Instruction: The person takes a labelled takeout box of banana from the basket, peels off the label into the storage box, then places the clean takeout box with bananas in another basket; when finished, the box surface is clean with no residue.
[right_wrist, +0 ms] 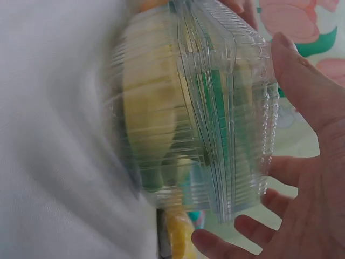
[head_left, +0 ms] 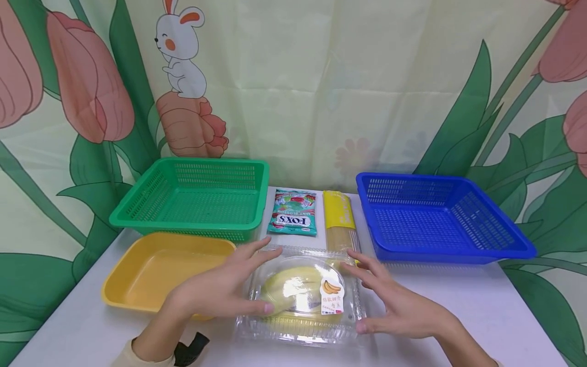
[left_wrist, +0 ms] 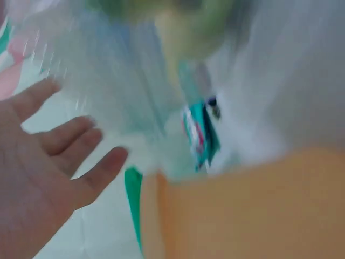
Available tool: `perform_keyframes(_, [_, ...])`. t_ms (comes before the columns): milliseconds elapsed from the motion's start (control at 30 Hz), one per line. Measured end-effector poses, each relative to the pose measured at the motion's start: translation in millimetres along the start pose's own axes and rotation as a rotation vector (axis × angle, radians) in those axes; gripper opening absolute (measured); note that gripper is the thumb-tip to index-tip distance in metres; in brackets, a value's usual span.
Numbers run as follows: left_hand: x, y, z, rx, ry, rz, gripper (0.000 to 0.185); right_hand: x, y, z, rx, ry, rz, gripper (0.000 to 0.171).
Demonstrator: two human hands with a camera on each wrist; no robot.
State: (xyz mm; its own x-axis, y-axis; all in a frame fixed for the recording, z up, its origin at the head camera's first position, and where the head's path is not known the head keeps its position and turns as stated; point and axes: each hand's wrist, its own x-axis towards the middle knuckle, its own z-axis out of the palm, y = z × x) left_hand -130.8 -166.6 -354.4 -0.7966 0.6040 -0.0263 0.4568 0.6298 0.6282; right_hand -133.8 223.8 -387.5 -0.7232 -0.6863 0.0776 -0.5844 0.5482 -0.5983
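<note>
Your left hand (head_left: 224,290) and right hand (head_left: 399,306) flank the clear clamshell box (head_left: 300,295) lying on the table (head_left: 481,311) nearest you, fingers straight and spread wide on its sides. The head view shows its banana sticker; your right wrist view shows the yellow fruit (right_wrist: 148,113) inside and your fingers (right_wrist: 291,167) against its lid edge. The left wrist view is blurred. Beside it lies the yellow tray (head_left: 137,265); beyond, the Fox's packet (head_left: 293,211), noodle packet (head_left: 339,219), green basket (head_left: 192,199) and blue basket (head_left: 440,216).
</note>
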Motion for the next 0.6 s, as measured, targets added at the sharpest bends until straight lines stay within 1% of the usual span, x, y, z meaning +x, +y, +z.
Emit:
perform_keyframes(100, [7.7, 7.1, 11.2, 0.013, 0.061, 0.061, 0.08, 1, 0, 0, 0.013, -0.012, 0.014, 0.098])
perform_keyframes(167, [12.8, 12.0, 17.8, 0.055, 0.09, 0.089, 0.075, 0, 0, 0, 0.016, -0.017, 0.019, 0.098])
perform_keyframes(233, [17.2, 16.8, 23.6, 0.096, 0.11, 0.101, 0.07, 1, 0, 1, 0.022, -0.022, 0.029, 0.097])
perform_keyframes(300, [20.7, 21.1, 28.2, 0.117, 0.125, 0.124, 0.067, 1, 0, 1, 0.023, -0.025, 0.035, 0.097])
perform_keyframes(400, [27.0, 26.0, 35.8, 0.132, 0.152, 0.196, 0.058, 2, -1, 2, 0.043, -0.023, 0.041, 0.098])
perform_keyframes(467, [31.3, 30.0, 40.8, 0.132, 0.159, 0.243, 0.052, 2, -1, 2, 0.06, -0.022, 0.05, 0.098])
perform_keyframes(533, [35.6, 34.7, 45.1, 0.145, 0.153, 0.268, 0.046, 2, -1, 2, 0.073, -0.023, 0.06, 0.097])
perform_keyframes(600, [40.3, 39.3, 48.0, 0.168, 0.144, 0.288, 0.042, 3, 0, 1, 0.051, -0.018, 0.051, 0.097])
